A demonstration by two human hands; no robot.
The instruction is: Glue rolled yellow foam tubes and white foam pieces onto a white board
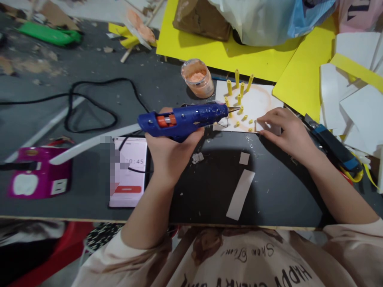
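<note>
My left hand is wrapped round a blue hot glue gun, its metal nozzle pointing right over a white board. A long white rod, which looks like a glue stick, runs to the gun's rear. Several yellow rolled-paper tubes stand on the board, taller at the back and shorter toward the front. At the board's front right, my right hand has thumb and forefinger pinched on a small pale piece, apparently paper. A faint orange curve marks the board.
An open jar of orange powder stands behind the gun. Left lie a phone with a timer, a magenta box and a black cable. Paper strips lie in front. A cutter and yellow sheets are beyond.
</note>
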